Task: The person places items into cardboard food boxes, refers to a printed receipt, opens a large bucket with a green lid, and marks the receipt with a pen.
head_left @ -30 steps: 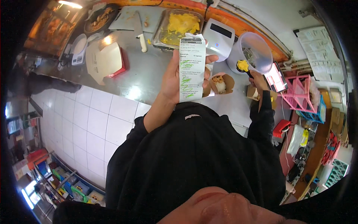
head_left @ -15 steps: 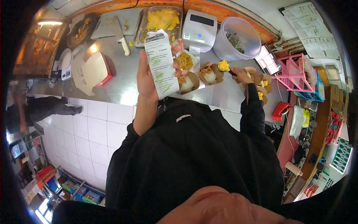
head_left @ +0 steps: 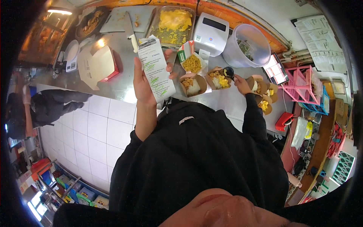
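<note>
Steel counter (head_left: 123,45): right hand (head_left: 242,84) closed round spoon (head_left: 229,72), apparently above rice box (head_left: 209,81); left hand (head_left: 145,92) clasping receipt (head_left: 155,66).

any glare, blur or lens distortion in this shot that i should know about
Head view: pale glare on the steel counter beside the left hand, plus a warm spot above the open carton; head view: the lamp at upper left looks blown out; head view: small print on the receipt looks soft; head view: fisheye bowing toward the rim, which goes black.
</note>
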{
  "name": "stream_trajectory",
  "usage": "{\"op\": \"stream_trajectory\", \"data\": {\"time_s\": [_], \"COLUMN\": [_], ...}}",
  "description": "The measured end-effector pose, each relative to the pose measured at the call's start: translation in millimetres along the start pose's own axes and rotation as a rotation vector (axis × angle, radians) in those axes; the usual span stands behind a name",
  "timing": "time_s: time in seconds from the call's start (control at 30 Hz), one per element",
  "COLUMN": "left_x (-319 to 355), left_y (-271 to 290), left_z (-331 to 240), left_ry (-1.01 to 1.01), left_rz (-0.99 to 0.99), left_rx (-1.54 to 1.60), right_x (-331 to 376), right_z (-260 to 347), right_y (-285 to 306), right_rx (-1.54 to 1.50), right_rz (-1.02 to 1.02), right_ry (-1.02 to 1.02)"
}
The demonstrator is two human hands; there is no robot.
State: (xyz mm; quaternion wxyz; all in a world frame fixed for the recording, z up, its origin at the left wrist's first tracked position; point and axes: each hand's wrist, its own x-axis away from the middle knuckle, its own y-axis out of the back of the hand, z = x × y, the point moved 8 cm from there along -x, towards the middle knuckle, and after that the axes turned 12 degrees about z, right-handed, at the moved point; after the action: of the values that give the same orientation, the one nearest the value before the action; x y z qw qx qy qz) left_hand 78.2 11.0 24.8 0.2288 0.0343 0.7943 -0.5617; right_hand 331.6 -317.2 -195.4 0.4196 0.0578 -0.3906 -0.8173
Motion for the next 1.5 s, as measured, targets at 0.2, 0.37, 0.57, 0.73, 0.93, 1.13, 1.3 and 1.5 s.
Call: {"op": "stream_trajectory", "data": {"time_s": [0.2, 0.37, 0.57, 0.73, 0.93, 1.13, 1.3, 1.5], "left_x": [10, 17, 17, 18, -2, -28, -31, -32], "left_y": [17, 24, 37, 32, 10, -53, -80, -47], "left_z": [-13, -12, -2, 2, 63, 183, 296, 335], "left_ry": [-0.058, -0.078, -0.049, -0.042, 0.039, 0.300, 0.423, 0.338], "left_rz": [-0.036, -0.090, -0.149, -0.150, -0.080, -0.020, -0.018, -0.173], "left_rx": [0.019, 0.025, 0.105, 0.083, 0.100, 0.006, 0.071, -0.227], "right_x": [-38, -115, -207, -159, -42, 42, 122, 201], "right_z": [65, 170, 191, 152, 4, -58, -42, -87], "right_y": [-2, -21, -17, 6, -6, -27, 13, -39], "right_rx": [-0.833, -0.884, -0.269, 0.023, 0.362, 0.156, 0.015, -0.382], "right_rz": [0.325, 0.493, 0.019, -0.264, -0.302, -0.304, -0.381, 0.038], "right_ry": [-0.254, -0.207, -0.120, 0.061, -0.404, -0.528, -0.405, -0.182]}}
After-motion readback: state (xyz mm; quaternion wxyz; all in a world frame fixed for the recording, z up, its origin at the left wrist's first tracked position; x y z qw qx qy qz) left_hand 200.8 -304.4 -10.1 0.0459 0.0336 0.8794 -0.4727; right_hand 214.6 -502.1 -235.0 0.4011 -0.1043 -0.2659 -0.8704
